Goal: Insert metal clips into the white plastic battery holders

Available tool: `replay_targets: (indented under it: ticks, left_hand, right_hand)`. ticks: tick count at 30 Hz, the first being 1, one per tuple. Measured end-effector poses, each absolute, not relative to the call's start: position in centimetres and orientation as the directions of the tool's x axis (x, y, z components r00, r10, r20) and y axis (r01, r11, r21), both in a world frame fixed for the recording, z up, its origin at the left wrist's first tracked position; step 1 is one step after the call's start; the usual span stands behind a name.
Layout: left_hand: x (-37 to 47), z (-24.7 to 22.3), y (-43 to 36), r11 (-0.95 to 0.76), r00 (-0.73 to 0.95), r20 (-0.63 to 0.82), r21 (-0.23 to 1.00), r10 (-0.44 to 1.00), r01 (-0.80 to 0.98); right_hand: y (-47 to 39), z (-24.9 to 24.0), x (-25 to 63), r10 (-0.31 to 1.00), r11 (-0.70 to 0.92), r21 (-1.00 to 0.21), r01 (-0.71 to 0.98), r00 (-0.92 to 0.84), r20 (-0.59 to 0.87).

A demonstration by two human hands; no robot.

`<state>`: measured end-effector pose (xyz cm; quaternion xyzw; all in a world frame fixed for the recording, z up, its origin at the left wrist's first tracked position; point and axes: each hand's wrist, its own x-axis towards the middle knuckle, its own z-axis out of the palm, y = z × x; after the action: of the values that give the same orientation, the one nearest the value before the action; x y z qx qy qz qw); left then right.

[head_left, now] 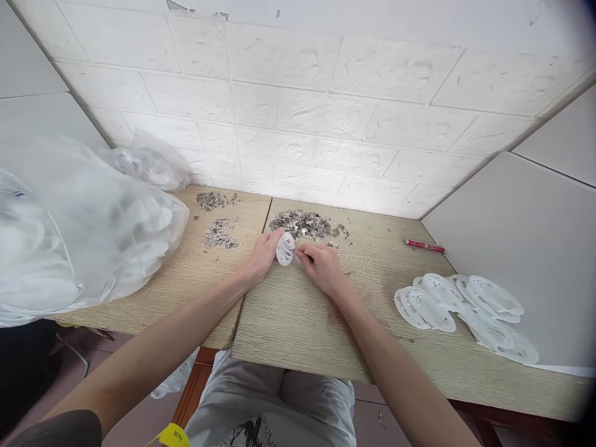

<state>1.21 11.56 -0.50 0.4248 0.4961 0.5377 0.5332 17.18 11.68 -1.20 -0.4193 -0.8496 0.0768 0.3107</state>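
My left hand (265, 253) grips a small white oval disc (285, 249) by its left edge, holding it tilted up above the table. The disc has slots and a small red mark. At its right edge, my right hand (320, 262) is closed in a pinch, thumb and forefinger together; whatever sits between those fingertips is too small to name. Just behind the hands lies a heap of small silvery metal pieces (302, 225).
Two smaller piles of metal bits (221, 233) lie on the left board of the wooden table (298, 329). A large clear bag of white parts (93, 242) fills the left side. White discs (428, 304) and a red tool (424, 246) lie at right.
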Motion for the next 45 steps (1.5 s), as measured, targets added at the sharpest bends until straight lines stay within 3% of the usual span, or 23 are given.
replay_targets:
  ticks: [5, 9, 17, 25, 33, 45]
  left_hand:
    - [1.30, -0.33, 11.46, 0.059, -0.078, -0.074, 0.982, 0.994, -0.180]
    - [1.18, -0.22, 11.62, 0.055, -0.097, -0.079, 0.972, 0.992, -0.228]
    - [1.04, 0.08, 12.20, 0.114, -0.078, -0.150, 0.930, 0.986, -0.350]
    - [1.01, -0.30, 12.18, 0.093, -0.084, -0.124, 0.949, 0.989, -0.301]
    - [1.26, -0.17, 11.74, 0.051, -0.068, -0.066, 0.978, 0.995, -0.202]
    - [1.35, -0.63, 11.58, 0.002, -0.109, -0.016, 0.992, 0.994, -0.126]
  right_hand:
    - [11.77, -1.56, 17.01, 0.753, 0.642, -0.403, 0.653, -0.438, 0.490]
    - [11.87, -1.75, 16.80, 0.751, 0.650, -0.486, 0.584, -0.400, 0.525]
    - [11.97, -1.03, 17.02, 0.811, 0.584, -0.593, 0.554, -0.368, 0.455]
    - [11.81, -1.05, 17.10, 0.811, 0.583, -0.557, 0.592, -0.381, 0.444]
    - [11.89, -1.33, 17.33, 0.781, 0.611, -0.421, 0.670, -0.425, 0.458]
    - [11.55, -1.51, 17.03, 0.746, 0.649, -0.372, 0.664, -0.456, 0.486]
